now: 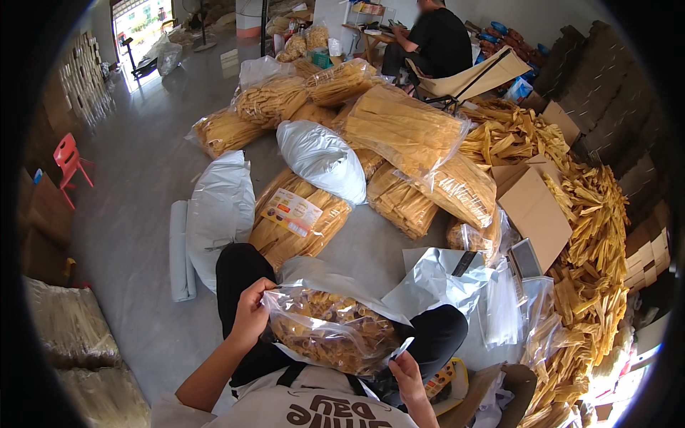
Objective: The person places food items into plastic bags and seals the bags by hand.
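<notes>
A clear plastic bag (332,326) of broken brown-yellow dried pieces rests across my lap. My left hand (252,310) grips its upper left corner. Beside the bag's lower right end, my right hand (408,374) pinches a small pale, shiny flat piece (401,348); I cannot tell whether it is a packet or part of some wrapping. Behind the clear bag stands the raised edge of a silver-white plastic mailer (342,283). To the right of my knee lies a crumpled silver-white mailer (433,283) with a dark strip.
Filled white mailers (222,203) and clear bags of dried yellow strips (401,128) cover the floor ahead. Loose strips (594,241) heap along the right, by an open carton (535,214). A seated person (439,43) is at the back; a red chair (68,160) stands left.
</notes>
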`<action>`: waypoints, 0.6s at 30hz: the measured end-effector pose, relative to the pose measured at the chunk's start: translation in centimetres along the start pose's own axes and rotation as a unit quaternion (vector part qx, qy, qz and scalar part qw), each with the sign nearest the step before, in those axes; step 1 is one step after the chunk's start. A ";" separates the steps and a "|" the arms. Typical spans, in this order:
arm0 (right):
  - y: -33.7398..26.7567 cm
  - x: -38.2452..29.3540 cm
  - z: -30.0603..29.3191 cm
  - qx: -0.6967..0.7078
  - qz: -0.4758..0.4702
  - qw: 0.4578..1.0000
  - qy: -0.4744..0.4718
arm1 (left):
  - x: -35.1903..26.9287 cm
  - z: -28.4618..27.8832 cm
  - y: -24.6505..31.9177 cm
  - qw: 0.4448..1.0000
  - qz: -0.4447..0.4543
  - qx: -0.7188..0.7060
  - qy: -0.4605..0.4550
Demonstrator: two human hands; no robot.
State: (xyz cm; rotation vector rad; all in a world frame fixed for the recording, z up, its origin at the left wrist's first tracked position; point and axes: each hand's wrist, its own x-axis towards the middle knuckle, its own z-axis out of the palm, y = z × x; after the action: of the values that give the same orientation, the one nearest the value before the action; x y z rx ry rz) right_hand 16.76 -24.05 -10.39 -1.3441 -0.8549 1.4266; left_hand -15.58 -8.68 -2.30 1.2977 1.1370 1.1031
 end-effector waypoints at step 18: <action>-6.2 5.0 2.3 -0.231 -0.177 0.925 0.245 | 8.0 5.4 3.8 0.964 0.183 0.172 0.087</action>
State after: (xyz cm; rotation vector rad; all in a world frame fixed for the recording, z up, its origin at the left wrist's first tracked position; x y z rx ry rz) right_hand 15.97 -17.18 -5.78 -1.6931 -1.0590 0.5782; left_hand -9.07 -1.48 1.33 1.7616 1.2932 1.3502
